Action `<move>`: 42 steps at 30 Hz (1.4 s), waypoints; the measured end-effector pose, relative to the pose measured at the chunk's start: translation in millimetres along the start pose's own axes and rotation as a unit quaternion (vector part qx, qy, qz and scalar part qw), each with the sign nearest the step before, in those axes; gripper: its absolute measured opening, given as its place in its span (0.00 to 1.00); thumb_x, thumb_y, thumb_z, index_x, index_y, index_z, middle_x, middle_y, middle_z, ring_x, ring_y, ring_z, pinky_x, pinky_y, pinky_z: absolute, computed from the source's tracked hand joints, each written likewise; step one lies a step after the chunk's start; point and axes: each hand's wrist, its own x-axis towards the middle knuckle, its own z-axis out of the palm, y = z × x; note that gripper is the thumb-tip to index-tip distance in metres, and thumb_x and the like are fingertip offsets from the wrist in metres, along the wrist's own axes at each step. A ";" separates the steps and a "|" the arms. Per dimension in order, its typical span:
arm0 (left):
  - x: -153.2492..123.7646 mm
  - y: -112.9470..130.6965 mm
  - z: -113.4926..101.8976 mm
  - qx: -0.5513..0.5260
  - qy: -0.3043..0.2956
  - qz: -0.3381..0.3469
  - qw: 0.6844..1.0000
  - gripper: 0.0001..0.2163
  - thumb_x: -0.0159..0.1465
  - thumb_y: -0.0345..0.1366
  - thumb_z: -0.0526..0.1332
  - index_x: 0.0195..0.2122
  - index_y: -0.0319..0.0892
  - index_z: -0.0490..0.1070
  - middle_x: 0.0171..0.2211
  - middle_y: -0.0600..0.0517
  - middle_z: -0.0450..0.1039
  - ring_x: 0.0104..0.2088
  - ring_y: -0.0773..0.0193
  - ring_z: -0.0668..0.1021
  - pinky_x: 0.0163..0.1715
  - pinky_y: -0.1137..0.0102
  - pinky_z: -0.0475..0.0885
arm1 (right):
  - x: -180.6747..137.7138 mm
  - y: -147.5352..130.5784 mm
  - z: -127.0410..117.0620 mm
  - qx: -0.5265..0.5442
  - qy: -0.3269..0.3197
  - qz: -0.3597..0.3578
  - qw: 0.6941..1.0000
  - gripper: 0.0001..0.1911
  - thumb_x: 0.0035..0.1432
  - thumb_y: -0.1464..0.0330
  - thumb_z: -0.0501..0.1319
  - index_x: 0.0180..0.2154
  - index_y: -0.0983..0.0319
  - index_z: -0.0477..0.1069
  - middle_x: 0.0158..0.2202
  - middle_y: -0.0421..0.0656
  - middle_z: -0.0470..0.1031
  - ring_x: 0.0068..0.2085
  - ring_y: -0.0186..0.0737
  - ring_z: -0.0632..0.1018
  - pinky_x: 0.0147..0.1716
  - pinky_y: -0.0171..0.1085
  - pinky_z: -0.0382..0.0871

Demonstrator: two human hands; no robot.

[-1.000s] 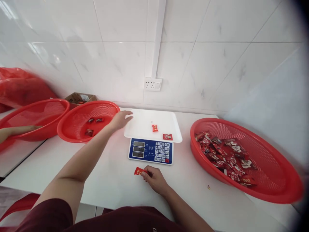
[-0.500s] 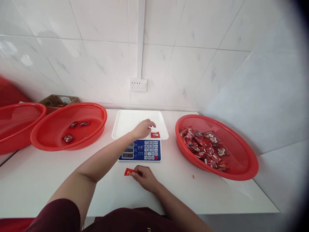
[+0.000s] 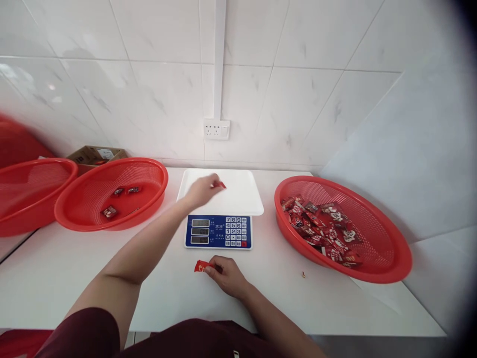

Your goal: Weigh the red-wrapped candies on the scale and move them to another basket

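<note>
Above the white weighing tray (image 3: 242, 191) of a digital scale, my left hand (image 3: 203, 191) is closed on a small red wrapped snack packet (image 3: 222, 185), slightly blurred by motion. My right hand (image 3: 228, 277) stays low in front of the scale, pinching another red snack packet (image 3: 201, 266) between thumb and fingers. Between the two hands lies the scale's blue keypad and display panel (image 3: 218, 231). To the right, a red oval basket (image 3: 387, 248) holds a heap of similar red packets (image 3: 328, 226).
On the left a second red basket (image 3: 74, 219) contains several small packets (image 3: 109, 212); another red basket (image 3: 22, 194) stands beyond it. Behind them is a cardboard box (image 3: 87, 155). A tiny scrap (image 3: 303, 274) lies on the white table (image 3: 279, 303). A socket (image 3: 216, 130) is on the tiled wall.
My left hand has picked up the red packet from the scale tray and moved left with it. My right hand keeps its packet in nearly the same place. The view has shifted slightly.
</note>
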 end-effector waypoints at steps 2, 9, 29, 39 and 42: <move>-12.8 -31.6 -32.0 0.026 0.125 -0.085 0.988 0.09 0.61 0.40 0.54 0.38 0.43 0.68 0.35 0.51 0.74 0.32 0.64 0.74 0.30 0.71 0.66 | 0.3 0.6 -0.9 -0.001 -0.004 0.000 1.000 0.15 0.55 0.58 0.56 0.25 0.61 0.66 0.21 0.35 0.61 0.24 0.31 0.61 0.23 0.31 0.55; -68.1 -126.2 -86.4 0.158 0.172 -0.233 0.944 0.19 0.61 0.47 0.53 0.44 0.37 0.69 0.36 0.42 0.74 0.41 0.48 0.74 0.35 0.61 0.68 | 2.0 4.3 2.8 0.024 -0.011 0.014 1.000 0.16 0.56 0.56 0.55 0.25 0.61 0.66 0.22 0.38 0.67 0.25 0.33 0.66 0.25 0.32 0.60; -147.6 17.1 88.2 -0.106 -0.148 0.228 0.957 0.15 0.67 0.40 0.47 0.39 0.43 0.72 0.32 0.47 0.75 0.33 0.62 0.75 0.33 0.71 0.68 | 47.4 -76.9 -151.2 -0.217 0.234 -0.028 0.947 0.21 0.59 0.60 0.54 0.53 0.58 0.64 0.39 0.43 0.76 0.36 0.39 0.77 0.37 0.39 0.70; -143.3 13.3 114.7 -0.235 -0.222 0.111 0.940 0.13 0.65 0.41 0.49 0.35 0.44 0.72 0.35 0.51 0.76 0.36 0.63 0.76 0.37 0.72 0.69 | -15.4 -20.5 -276.3 -0.338 0.090 0.213 0.912 0.20 0.54 0.61 0.61 0.48 0.60 0.69 0.49 0.48 0.73 0.47 0.48 0.74 0.46 0.42 0.66; -140.7 13.7 115.9 -0.258 -0.212 0.078 0.939 0.13 0.65 0.42 0.49 0.34 0.44 0.71 0.33 0.51 0.75 0.34 0.62 0.76 0.35 0.72 0.69 | -7.1 0.5 -277.6 -0.350 0.054 0.234 0.905 0.30 0.48 0.59 0.65 0.53 0.60 0.64 0.55 0.50 0.67 0.52 0.52 0.70 0.49 0.43 0.64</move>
